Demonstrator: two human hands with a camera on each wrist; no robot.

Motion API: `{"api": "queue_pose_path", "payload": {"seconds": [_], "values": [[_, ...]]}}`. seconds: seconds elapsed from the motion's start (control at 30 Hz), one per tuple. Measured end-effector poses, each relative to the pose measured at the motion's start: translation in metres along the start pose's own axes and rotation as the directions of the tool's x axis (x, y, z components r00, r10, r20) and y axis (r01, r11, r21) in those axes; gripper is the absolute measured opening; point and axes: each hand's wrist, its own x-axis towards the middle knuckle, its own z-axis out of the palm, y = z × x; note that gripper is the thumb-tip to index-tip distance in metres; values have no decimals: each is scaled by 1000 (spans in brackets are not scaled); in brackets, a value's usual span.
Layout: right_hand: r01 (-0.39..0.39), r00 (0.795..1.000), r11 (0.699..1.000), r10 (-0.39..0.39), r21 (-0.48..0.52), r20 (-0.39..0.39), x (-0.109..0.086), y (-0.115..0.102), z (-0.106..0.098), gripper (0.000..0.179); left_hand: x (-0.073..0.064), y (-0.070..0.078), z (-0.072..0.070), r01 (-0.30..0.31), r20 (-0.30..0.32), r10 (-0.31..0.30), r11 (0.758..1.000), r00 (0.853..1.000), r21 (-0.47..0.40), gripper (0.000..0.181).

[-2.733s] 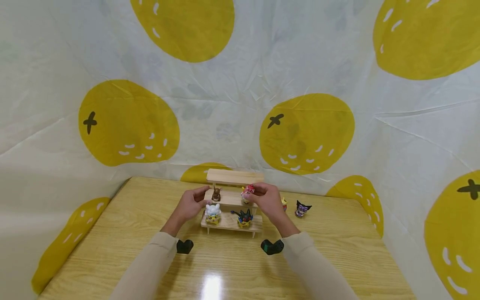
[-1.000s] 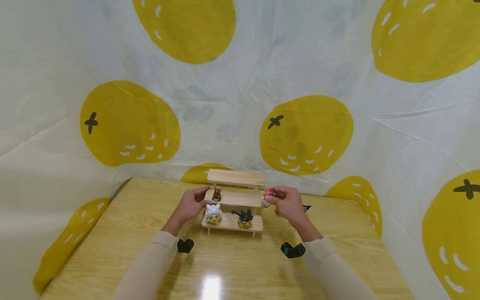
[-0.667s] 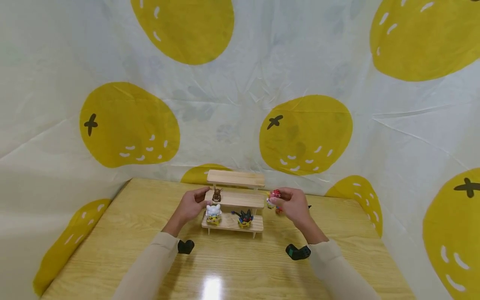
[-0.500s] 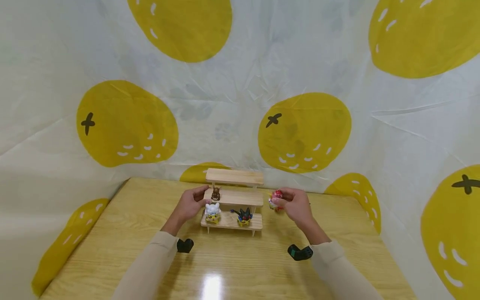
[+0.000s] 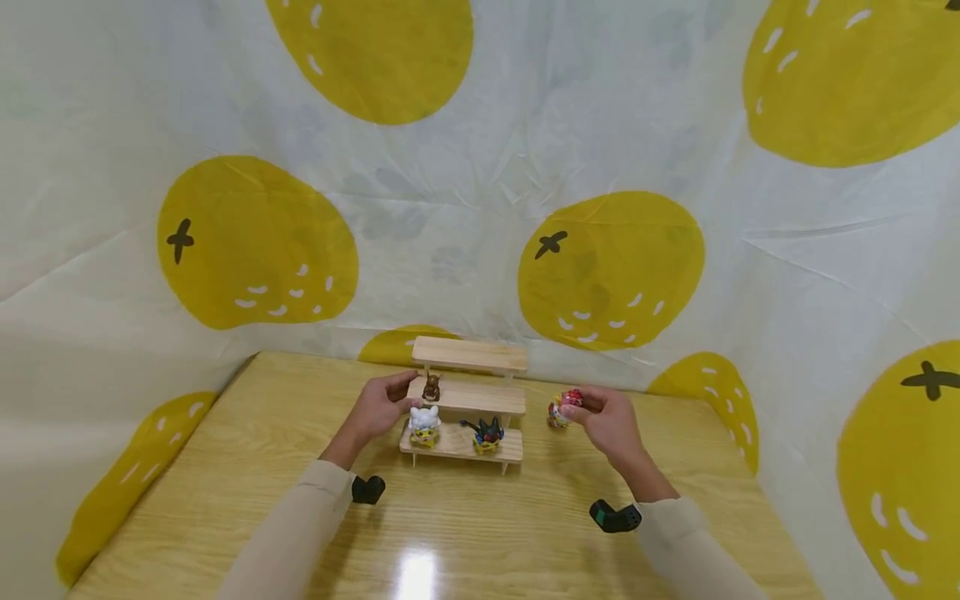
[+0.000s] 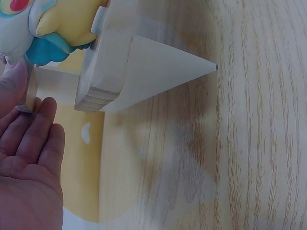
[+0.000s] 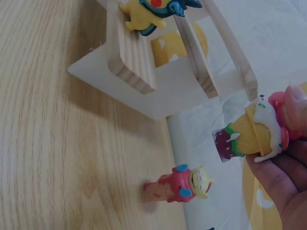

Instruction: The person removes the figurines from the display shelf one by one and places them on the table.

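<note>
In the head view my left hand (image 5: 378, 412) grips the left end of the middle shelf of a three-tier wooden display stand (image 5: 472, 398), thumb in front and fingers behind. Off the stand's right side, my right hand (image 5: 613, 425) pinches a small figurine (image 5: 558, 412) by its pink-red top. The right wrist view shows its white, icing-like middle, yellow cone-shaped body and purple base (image 7: 223, 145), raised above the table. A brown figurine (image 5: 431, 387) sits on the middle shelf. The bottom shelf bears a white-hooded yellow figurine (image 5: 424, 426) and a black-hooded one (image 5: 487, 435).
A red figurine with a yellow head (image 7: 180, 184) stands on the wood-grain table (image 5: 480, 533), beyond the stand's right side. A white curtain with yellow fruit prints (image 5: 442, 250) hangs behind the table. Black devices (image 5: 615, 517) sit at both wrists.
From in front of the middle shelf, my right hand has carried the pink-topped figurine rightward, past the stand's end. It now hides the figurines standing there. My left hand keeps its place on the shelf.
</note>
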Motion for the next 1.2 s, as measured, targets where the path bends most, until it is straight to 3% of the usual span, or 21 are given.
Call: {"api": "queue_pose_path", "payload": {"seconds": [1.2], "values": [[6, 1000, 998, -7, -58, -22, -3, 33, -16, 32, 0, 1, 0, 7, -1, -7, 1000, 1000, 17, 59]]}}
